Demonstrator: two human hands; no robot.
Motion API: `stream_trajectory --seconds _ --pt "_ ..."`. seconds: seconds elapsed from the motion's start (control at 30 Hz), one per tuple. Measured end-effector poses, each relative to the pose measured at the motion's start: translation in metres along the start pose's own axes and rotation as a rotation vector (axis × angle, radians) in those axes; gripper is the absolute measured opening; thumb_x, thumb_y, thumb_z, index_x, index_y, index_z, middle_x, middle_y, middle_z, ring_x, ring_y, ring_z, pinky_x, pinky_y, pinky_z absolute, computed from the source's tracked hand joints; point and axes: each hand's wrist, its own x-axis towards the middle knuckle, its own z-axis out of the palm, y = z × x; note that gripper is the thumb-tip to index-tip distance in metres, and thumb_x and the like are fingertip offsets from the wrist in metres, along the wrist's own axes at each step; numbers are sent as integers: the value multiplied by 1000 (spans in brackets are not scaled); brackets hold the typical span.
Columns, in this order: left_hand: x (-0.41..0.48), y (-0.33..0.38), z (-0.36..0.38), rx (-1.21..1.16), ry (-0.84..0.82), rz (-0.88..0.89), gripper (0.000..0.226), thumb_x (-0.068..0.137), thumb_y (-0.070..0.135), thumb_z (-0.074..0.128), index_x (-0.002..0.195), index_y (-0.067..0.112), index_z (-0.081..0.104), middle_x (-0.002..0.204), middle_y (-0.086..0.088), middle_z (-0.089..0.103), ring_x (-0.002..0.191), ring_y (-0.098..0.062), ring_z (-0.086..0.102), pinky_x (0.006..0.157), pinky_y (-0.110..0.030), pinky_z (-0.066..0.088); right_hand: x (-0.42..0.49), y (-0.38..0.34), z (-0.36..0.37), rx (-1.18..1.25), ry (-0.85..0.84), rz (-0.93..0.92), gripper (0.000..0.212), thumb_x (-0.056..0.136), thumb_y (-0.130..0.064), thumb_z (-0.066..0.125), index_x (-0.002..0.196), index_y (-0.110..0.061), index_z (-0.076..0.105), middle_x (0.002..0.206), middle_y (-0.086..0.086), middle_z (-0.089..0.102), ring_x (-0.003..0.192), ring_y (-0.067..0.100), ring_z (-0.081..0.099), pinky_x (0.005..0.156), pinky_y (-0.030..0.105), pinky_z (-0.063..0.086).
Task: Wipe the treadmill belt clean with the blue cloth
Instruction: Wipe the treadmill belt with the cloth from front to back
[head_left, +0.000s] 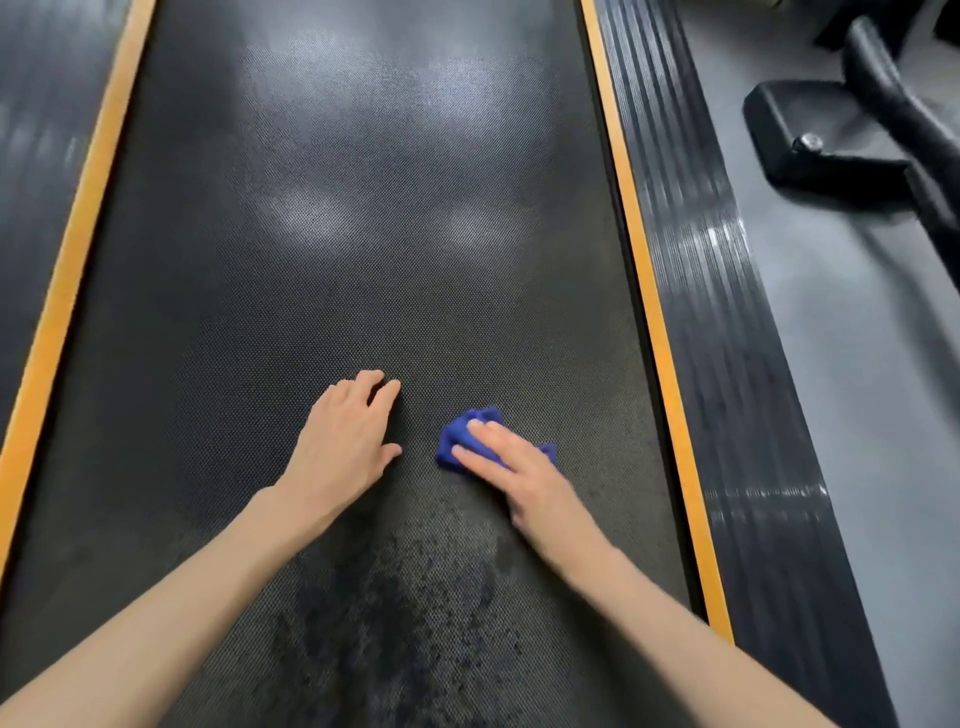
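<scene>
We see the treadmill belt (363, 234) from above, dark and finely dotted, with pale reflections of light on its far part. The blue cloth (460, 434) lies crumpled on the near part of the belt, a little right of the middle. Our right hand (524, 467) rests on top of it with the fingers stretched out, pressing the cloth to the belt and not clenched around it. Our left hand (348, 436) is just beside the cloth, apart from it. It lies palm down on the belt, released and grasping nothing.

Close to us the belt has a darker, spotted patch (395, 597) between the two forearms. An orange strip (649, 291) runs along each long edge of the belt. Beyond the right strip comes a black ribbed side rail (727, 338), then the grey floor (857, 364), where the black foot of another machine (810, 140) stands.
</scene>
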Motion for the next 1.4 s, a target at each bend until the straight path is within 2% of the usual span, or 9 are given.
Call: stream_trajectory --seconds 0.23,0.33,0.47,0.7,0.77,0.93,1.17,1.27,1.4 --pt "-10 -3 0 -54 -46 29 83 82 29 68 147 10 22 154 -10 19 136 -30 31 113 -40 21 63 32 -32 29 453 718 51 85 15 41 130 -7 52 145 13 36 137 21 30 115 23 18" --pt "-6 1 -2 -27 -93 -13 85 83 33 66 149 14 16 156 -6 13 138 -24 26 113 -31 18 52 -20 10 107 327 400 41 87 -2 38 123 -2 58 139 15 43 131 16 35 113 14 15" --pt "2 -1 -7 14 -71 -6 86 75 39 72 145 16 27 150 -3 26 129 -24 39 111 -35 25 21 -21 14 -72 -15 -76 57 73 -1 37 126 -12 56 138 14 47 129 25 39 112 25 19" --pt "-3 -4 -7 59 -74 7 86 79 44 66 147 18 20 153 0 19 134 -22 32 116 -40 18 62 29 -28 -67 380 689 58 81 16 42 133 -9 49 147 15 34 136 28 31 111 20 14" --pt "-6 -3 -8 73 -73 8 85 81 44 64 148 17 18 154 -2 17 137 -22 29 116 -40 16 63 -3 -4 -23 369 564 55 79 15 43 129 -6 53 141 19 40 132 32 37 111 21 14" --pt "-28 1 -2 40 3 -21 86 73 31 76 141 0 33 148 -19 31 136 -32 33 114 -42 21 13 -26 14 -58 -26 -17 67 67 11 44 130 -12 53 140 14 45 130 27 41 111 27 21" --pt "-50 5 1 70 -8 -116 80 73 47 71 133 3 41 131 -10 44 114 -27 50 92 -37 46 34 26 -26 -171 402 702 47 88 2 40 134 -8 47 146 17 34 134 33 33 111 31 22" --pt "-44 6 0 126 -25 -98 72 77 52 64 129 8 42 125 -5 45 111 -22 49 90 -33 45 52 -16 11 -112 344 520 41 91 -18 40 128 -5 52 140 20 42 129 35 39 108 41 30" --pt "-41 7 2 201 5 -138 70 68 56 69 119 12 51 115 -2 49 107 -20 52 85 -34 44 31 -46 35 -133 0 -47 48 82 -4 42 128 -11 55 137 17 47 127 32 46 110 33 28"
